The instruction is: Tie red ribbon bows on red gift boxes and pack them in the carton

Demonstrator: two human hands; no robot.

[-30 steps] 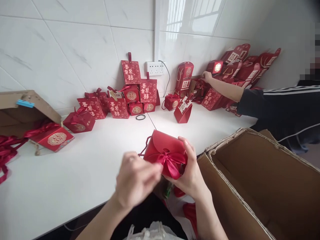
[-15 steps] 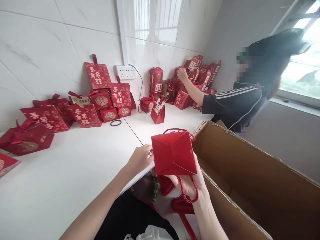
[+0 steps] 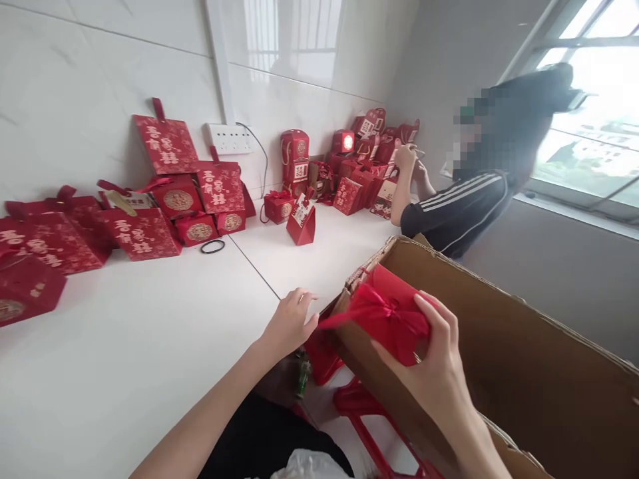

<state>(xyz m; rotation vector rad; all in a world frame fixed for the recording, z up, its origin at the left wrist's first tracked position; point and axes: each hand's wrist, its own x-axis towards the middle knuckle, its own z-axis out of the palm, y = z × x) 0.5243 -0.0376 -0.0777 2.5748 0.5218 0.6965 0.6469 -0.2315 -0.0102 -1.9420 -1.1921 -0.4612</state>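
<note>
My right hand (image 3: 439,359) is wrapped round a red gift box (image 3: 394,283) at its right side, with the thumb below. A shiny red ribbon bow (image 3: 390,310) faces me on the box, and one blurred ribbon tail stretches left. Close to the end of that tail is my left hand (image 3: 289,324), its fingers apart and nothing visible between them. The gift box is held over the near left rim of a large cardboard carton (image 3: 499,303). Part of its right side is hidden by my fingers.
Red gift boxes (image 3: 140,234) line the white table (image 3: 124,332) along the tiled wall, below a power strip (image 3: 229,138). One small box (image 3: 301,223) stands apart. A red stool (image 3: 369,419) is under the table edge. A co-worker (image 3: 464,206) stands beyond the carton.
The gift box has moved right over the carton rim and turned from its plain panel to its bow. My left hand stayed near the table edge. The co-worker's hand left the piled boxes.
</note>
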